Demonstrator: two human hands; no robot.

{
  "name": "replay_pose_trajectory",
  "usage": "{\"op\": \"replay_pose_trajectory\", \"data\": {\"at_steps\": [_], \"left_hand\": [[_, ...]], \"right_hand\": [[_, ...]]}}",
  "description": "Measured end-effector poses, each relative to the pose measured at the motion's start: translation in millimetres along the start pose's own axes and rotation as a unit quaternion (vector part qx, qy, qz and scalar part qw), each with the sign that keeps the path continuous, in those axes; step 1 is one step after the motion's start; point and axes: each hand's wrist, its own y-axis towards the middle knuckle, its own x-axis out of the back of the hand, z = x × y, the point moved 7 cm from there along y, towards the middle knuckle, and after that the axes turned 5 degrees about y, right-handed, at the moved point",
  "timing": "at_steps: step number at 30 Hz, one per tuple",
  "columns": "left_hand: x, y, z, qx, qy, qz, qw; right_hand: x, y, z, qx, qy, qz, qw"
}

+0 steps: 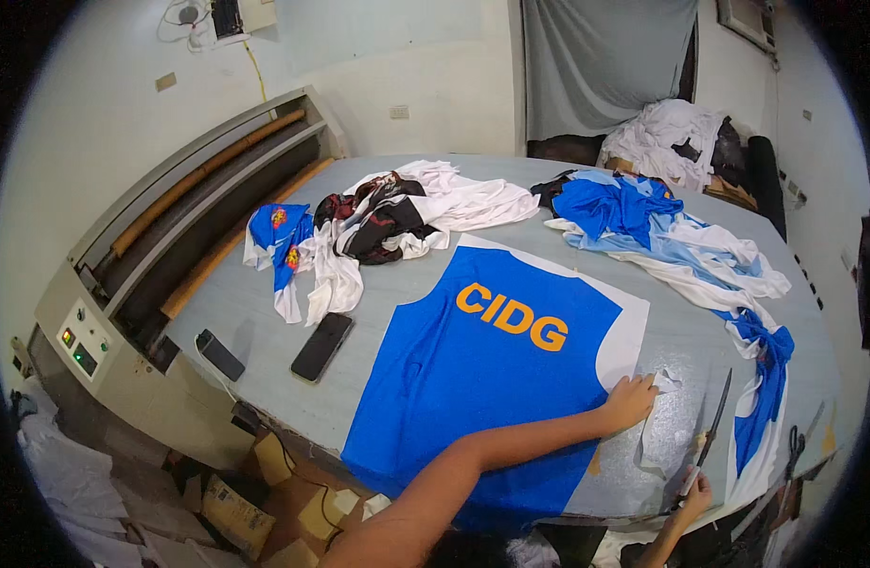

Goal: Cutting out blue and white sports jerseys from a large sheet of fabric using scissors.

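A blue fabric panel with orange lettering (473, 379), cut like a shirt body, lies spread across the table, with white fabric (626, 346) along its upper right side. My left arm crosses the panel's lower part. At the right edge my left hand (629, 403) is closed, its fingers at the top of a narrow, curled white fabric strip (655, 440). Lower down, close to the table's front edge, my right hand (697, 494) grips a pair of scissors (714, 426) by the handles. Their long dark blades point up and away, apart from the panel.
Crumpled white and dark garments (388, 218) and blue and white fabric pieces (634, 218) lie at the back. A black phone (322, 347) and a cabled device (221, 354) rest at left. Another pair of scissors (795, 452) lies far right. A roller machine (198, 208) adjoins the table.
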Motion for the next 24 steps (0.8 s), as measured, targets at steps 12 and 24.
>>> {"op": "replay_pose_trajectory", "data": {"at_steps": [12,24], "left_hand": [[-34.6,25.3,-20.2,0.059,-0.145,0.126,0.980],[-32.1,9.5,-50.7,-0.108,-0.253,0.222,0.936]], "right_hand": [[1.8,10.2,0.6,0.059,-0.037,0.017,0.997],[-15.6,-16.9,19.6,0.091,-0.033,-0.012,0.995]]}}
